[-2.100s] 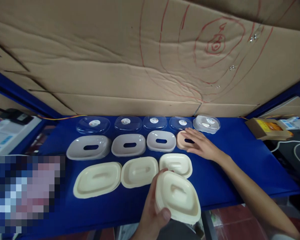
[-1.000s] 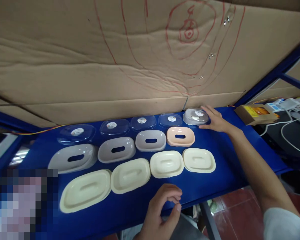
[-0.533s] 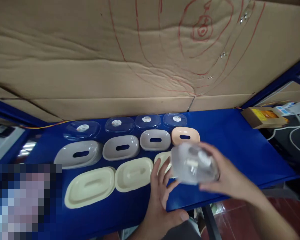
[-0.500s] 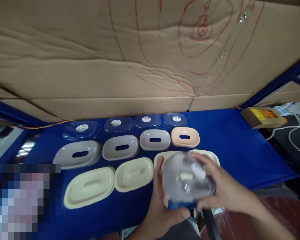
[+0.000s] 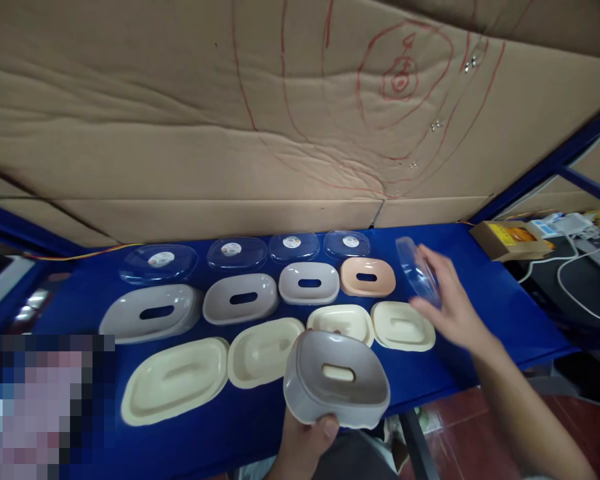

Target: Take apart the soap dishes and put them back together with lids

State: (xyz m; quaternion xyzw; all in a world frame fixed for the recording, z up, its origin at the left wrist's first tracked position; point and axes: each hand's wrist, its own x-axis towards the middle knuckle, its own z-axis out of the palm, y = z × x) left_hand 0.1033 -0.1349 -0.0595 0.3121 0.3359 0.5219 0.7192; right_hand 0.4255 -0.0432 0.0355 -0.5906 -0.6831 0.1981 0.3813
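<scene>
My left hand [image 5: 304, 443] grips a grey slotted soap dish [image 5: 337, 400] at the near edge of the table; cream shows through its slot. In my right hand [image 5: 453, 303] is a clear lid [image 5: 414, 270], tipped on its side above the blue surface at the right. Behind the held dish are cream bases [image 5: 177, 377], laid in a row. Farther back come grey slotted trays [image 5: 240, 300] and one peach tray [image 5: 367, 277]. Several clear lids with round stickers [image 5: 295, 248] form the back row.
A cardboard wall [image 5: 180, 160] with red marker rings rises behind the blue tabletop [image 5: 500, 313]. At the right sit a small brown box [image 5: 510, 241] and white cables [image 5: 575, 293]. A pixelated patch [image 5: 35, 413] covers the lower left.
Earlier my left hand set down a cream base. My right hand fetched the lidded soap dish from the back right; its lid is now off and moved right, while my left hand holds the dish.
</scene>
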